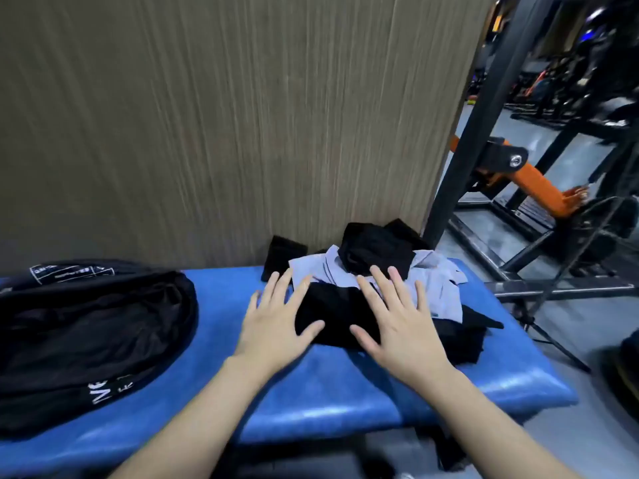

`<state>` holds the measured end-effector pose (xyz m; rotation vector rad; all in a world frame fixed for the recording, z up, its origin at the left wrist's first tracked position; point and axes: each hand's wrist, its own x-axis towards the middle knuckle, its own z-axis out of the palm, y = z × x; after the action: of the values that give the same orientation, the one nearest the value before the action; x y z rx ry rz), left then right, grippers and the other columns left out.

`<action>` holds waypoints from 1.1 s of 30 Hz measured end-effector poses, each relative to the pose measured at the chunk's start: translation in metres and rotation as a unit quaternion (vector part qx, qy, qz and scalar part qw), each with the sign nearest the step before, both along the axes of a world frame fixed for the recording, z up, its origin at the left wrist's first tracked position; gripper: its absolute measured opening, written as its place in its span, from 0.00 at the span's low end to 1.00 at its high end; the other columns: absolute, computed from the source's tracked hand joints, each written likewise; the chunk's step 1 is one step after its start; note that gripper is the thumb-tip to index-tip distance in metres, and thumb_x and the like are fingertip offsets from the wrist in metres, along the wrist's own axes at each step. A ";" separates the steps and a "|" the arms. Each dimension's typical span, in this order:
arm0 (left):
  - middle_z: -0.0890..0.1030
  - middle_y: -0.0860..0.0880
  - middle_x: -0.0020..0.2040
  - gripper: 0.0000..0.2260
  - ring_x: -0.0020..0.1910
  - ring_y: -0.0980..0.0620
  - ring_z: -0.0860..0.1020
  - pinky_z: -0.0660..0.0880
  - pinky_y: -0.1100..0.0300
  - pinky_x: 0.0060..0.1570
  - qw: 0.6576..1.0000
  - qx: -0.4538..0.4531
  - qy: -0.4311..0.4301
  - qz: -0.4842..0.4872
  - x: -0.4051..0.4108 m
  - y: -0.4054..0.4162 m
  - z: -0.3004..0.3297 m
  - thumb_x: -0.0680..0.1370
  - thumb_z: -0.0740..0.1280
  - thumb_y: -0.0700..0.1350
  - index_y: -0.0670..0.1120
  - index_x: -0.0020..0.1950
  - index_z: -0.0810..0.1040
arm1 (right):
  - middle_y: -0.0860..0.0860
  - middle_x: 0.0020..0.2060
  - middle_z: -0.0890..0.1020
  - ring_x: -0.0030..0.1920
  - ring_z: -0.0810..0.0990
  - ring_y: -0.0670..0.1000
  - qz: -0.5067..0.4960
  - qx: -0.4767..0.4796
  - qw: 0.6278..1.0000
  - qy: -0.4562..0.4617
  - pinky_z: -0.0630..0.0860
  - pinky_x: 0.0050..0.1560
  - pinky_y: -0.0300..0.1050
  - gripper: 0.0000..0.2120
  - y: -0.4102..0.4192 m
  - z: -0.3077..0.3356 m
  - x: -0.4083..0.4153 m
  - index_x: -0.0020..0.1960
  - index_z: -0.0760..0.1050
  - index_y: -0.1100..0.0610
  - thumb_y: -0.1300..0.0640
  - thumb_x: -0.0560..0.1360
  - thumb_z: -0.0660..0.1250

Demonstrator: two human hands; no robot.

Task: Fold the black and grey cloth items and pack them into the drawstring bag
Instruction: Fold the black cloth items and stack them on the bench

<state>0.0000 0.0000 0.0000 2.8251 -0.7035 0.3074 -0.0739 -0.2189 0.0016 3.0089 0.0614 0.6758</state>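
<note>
Nothing appears packed: the black drawstring bag [86,333] lies apart on the blue padded bench [345,402]. The left hand [276,323] and right hand [397,323], fingers spread flat, press the rumpled black-and-grey cloth pile [380,285]; folding barely begun

Glossy blue bench pad [345,402]; matt black cloth [332,312]

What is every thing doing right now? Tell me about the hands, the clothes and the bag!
Left hand: open, fingers spread, on the black cloth.
Right hand: open, fingers spread, on the black cloth.
Black cloth: bunched, unfolded.
Grey cloth: crumpled, under black pieces.
Bag: lying flat on the blue bench.
</note>
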 end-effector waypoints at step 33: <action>0.66 0.57 0.50 0.17 0.44 0.56 0.74 0.75 0.56 0.50 0.981 -0.152 0.114 0.040 -0.061 0.110 -0.014 0.80 0.61 0.38 0.54 0.65 0.76 | 0.43 0.40 0.80 0.44 0.78 0.51 0.084 0.201 0.965 0.148 0.71 0.42 0.46 0.12 0.028 0.013 -0.009 0.49 0.70 0.49 0.47 0.74 0.72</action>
<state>-0.0606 0.1097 -0.0140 2.5454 -0.4509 0.0907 -0.0833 -0.1906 0.0145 3.5074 0.2180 0.2644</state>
